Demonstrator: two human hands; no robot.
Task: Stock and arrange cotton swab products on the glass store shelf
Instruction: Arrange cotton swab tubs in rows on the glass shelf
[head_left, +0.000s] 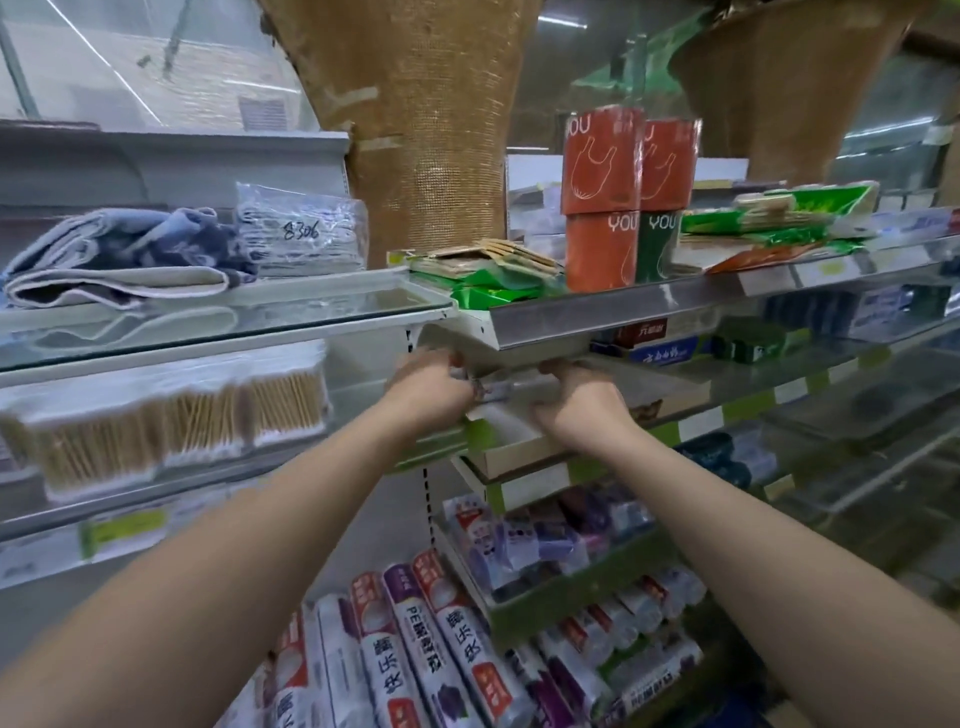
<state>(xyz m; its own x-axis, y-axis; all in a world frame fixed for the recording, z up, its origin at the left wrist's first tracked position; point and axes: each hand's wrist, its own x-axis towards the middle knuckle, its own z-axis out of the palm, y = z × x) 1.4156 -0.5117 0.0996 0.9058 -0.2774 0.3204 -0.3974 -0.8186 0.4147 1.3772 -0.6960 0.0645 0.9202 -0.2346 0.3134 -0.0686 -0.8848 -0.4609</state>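
Both my arms reach forward under the metal shelf edge (571, 312). My left hand (428, 387) and my right hand (579, 402) grip the two ends of a small clear-wrapped pack (501, 389) held between them; blur hides its contents. Below it sits an open cardboard box (514, 452) on the shelf. On the glass shelf (218, 467) to the left, clear packs of wooden cotton swabs (171, 415) stand in a row.
Folded towels (130, 254) and a bag marked 8306 (304, 228) lie on the upper glass shelf. Orange and green bag rolls (602, 208) stand on the metal shelf. Plastic-wrap rolls (415, 654) fill the lower shelves. A burlap-wrapped column (426, 130) rises behind.
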